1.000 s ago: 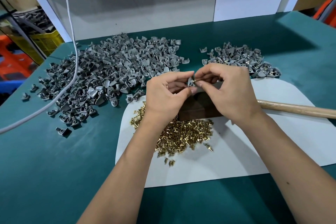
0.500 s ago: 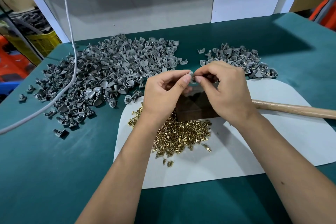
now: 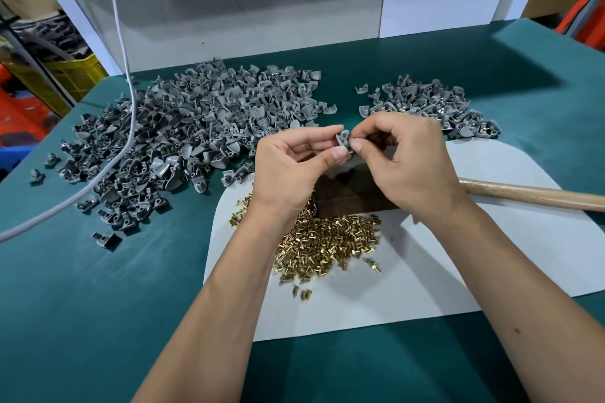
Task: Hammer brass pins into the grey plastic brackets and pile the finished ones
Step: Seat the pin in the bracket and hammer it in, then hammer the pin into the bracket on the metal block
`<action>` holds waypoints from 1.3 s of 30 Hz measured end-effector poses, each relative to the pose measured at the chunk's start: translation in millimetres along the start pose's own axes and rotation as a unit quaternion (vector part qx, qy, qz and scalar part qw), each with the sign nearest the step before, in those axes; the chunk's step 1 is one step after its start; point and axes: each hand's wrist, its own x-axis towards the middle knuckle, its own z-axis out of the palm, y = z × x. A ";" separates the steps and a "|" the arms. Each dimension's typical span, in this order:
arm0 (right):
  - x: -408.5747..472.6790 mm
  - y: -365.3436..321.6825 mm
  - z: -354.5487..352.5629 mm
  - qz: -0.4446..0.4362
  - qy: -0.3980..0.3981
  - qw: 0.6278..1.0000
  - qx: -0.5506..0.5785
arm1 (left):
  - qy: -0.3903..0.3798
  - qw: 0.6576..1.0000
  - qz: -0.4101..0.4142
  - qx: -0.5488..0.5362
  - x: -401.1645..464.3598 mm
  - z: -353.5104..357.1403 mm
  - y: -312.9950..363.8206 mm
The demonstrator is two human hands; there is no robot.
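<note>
Green bench mat [image 3: 98, 321] under you, grey back wall beyond, and right at the centre is the one grey bracket [image 3: 343, 140] you hold up above the white sheet [image 3: 425, 288]. Your left hand [image 3: 291, 170] pinches it from nine o'clock, thumb and forefinger clamped on its edge. Your right hand [image 3: 409, 160] meets it from three o'clock, fingertips closed against its face; whether a pin sits between them, you can't tell. Directly below lies the dark block [image 3: 353, 196], and at six o'clock from it the heap of brass pins [image 3: 327, 242]. Out at three o'clock, the wooden hammer handle [image 3: 537, 195] lies on the sheet. At ten o'clock sprawls the big pile of brackets [image 3: 183, 137]; at one o'clock, the smaller pile [image 3: 435, 105], brass glinting in it.
</note>
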 end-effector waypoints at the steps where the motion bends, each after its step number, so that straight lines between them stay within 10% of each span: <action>1: -0.4 0.1 -0.2 0.003 -0.002 1.000 -0.002 | 0.002 1.000 -0.001 -0.002 -0.4 0.4 -0.4; 21: 7.6 9.5 -31.7 -0.003 -0.132 0.990 -0.053 | 0.012 0.958 0.030 0.284 -4.5 11.7 -2.7; 31: -4.1 56.8 -96.6 0.198 -0.316 0.907 -0.196 | 0.023 0.967 -0.057 0.249 -3.6 7.7 -1.7; 39: -7.8 72.0 -93.9 0.184 -0.262 0.914 -0.247 | 0.029 0.967 -0.079 0.242 -2.5 6.0 -1.1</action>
